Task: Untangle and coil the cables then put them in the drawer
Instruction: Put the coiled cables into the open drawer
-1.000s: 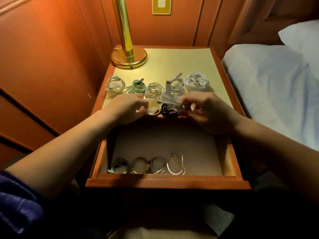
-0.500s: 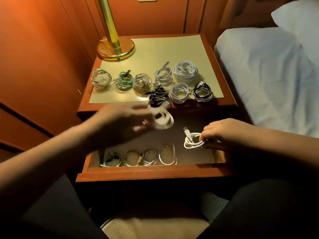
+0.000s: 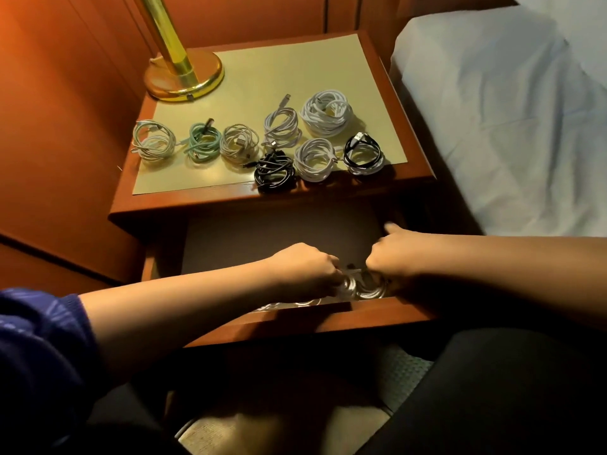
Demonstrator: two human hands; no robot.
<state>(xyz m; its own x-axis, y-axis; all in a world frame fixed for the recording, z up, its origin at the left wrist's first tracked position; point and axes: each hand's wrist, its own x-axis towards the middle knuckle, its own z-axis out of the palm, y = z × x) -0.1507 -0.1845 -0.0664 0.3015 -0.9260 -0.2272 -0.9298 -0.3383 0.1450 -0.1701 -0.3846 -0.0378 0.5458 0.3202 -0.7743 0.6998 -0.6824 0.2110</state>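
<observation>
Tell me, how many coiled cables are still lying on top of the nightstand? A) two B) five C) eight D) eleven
C: eight coils sit on the nightstand top, among them a green coil and an all-black coil, while both hands work down in the open drawer.

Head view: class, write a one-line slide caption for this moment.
Both hands, left hand and right hand, set white coiled cables into the open drawer; eight coils wait on the nightstand.
</observation>
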